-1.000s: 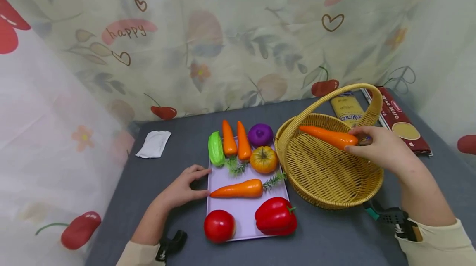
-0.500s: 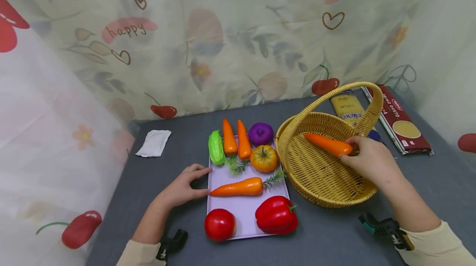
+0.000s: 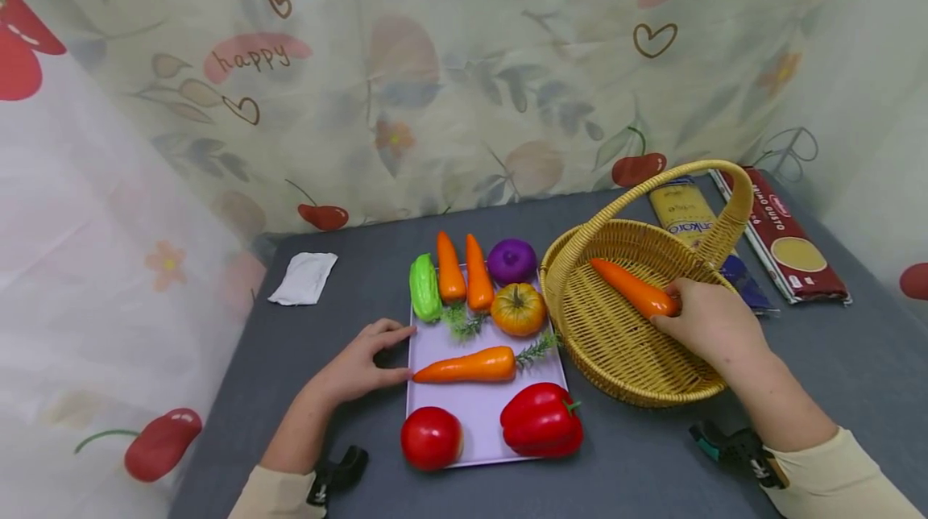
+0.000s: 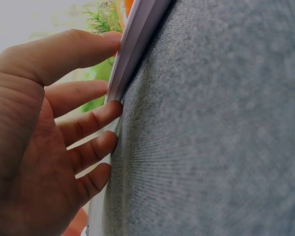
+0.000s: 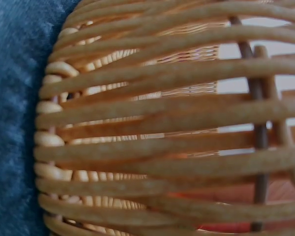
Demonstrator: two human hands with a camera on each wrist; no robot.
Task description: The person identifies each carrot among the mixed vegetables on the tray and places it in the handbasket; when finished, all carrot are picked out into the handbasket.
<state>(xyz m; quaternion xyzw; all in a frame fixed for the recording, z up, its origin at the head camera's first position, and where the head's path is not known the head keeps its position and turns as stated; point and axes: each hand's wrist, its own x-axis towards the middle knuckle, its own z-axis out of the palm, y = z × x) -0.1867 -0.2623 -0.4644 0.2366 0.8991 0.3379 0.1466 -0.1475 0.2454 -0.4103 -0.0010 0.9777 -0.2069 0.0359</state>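
Note:
My right hand [image 3: 710, 324] grips an orange carrot [image 3: 629, 287] by its thick end, low inside the wicker basket [image 3: 638, 400]. The carrot's tip points to the back left. In the right wrist view the basket's woven wall [image 5: 152, 113] fills most of the picture and hides most of that hand. My left hand [image 3: 362, 362] rests at the left edge of the lilac tray [image 3: 474, 404], thumb and fingertips at its rim. The left wrist view shows the fingers [image 4: 91, 122] spread and relaxed along that rim. Another carrot [image 3: 467, 365] with a green top lies across the tray, its tip near my left thumb.
On the tray are two more carrots [image 3: 451, 269], a green vegetable [image 3: 424, 288], a purple onion [image 3: 511, 261], a small pumpkin [image 3: 518, 309], a tomato [image 3: 431, 438] and a red bell pepper [image 3: 541, 420]. A yellow packet [image 3: 680, 205] and dark red packet [image 3: 790, 241] lie behind the basket; a white packet [image 3: 303, 279] lies left.
My right hand has lowered the carrot into the basket, moving down and toward me. The carrot has tilted more steeply. My left hand stays at the tray's edge.

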